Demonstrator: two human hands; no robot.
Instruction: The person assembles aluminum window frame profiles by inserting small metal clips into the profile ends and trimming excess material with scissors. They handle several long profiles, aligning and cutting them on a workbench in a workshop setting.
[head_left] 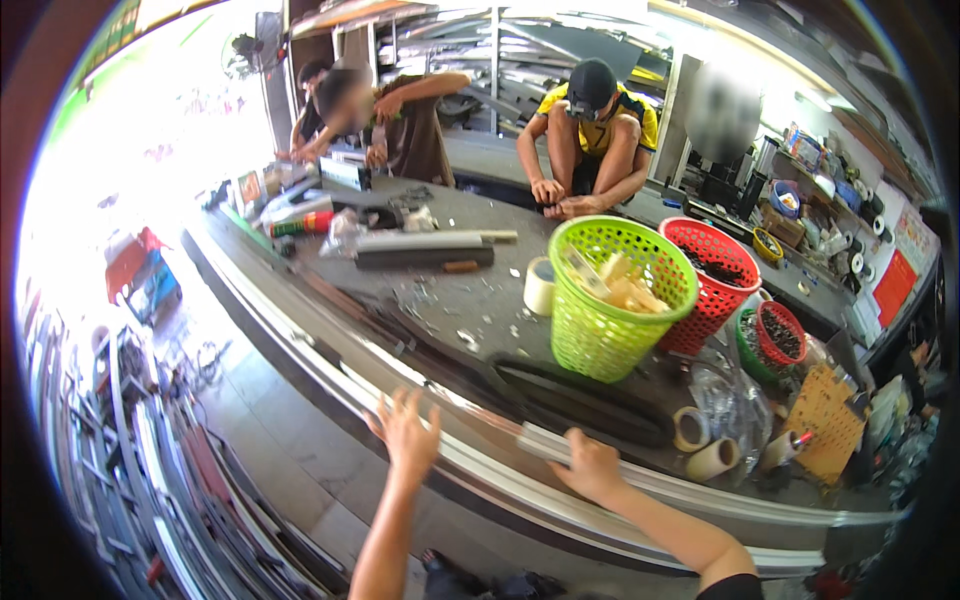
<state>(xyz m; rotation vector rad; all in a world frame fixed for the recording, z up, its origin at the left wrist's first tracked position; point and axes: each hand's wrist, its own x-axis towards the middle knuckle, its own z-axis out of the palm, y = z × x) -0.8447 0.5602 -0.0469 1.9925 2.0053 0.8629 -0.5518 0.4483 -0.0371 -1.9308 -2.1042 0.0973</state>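
A long pale aluminium profile [480, 458] runs along the near edge of the workbench. Over its middle is my left hand [408, 436], open, with the fingers spread and pointing away from me. A second white profile [660, 481] begins near the middle of the bench edge and stretches to the right. Close to its left end, my right hand [592, 468] is curled on it; some of its fingers are hidden. Between the hands lies a brown, shiny strip [480, 412].
Beyond my right hand stand a green basket [620, 345] and a red basket [690, 325]. Tape rolls [713, 460] lie near the right. Long profiles [190, 490] are piled on the floor at left. A person in yellow [600, 140] crouches across the bench; others work at far left.
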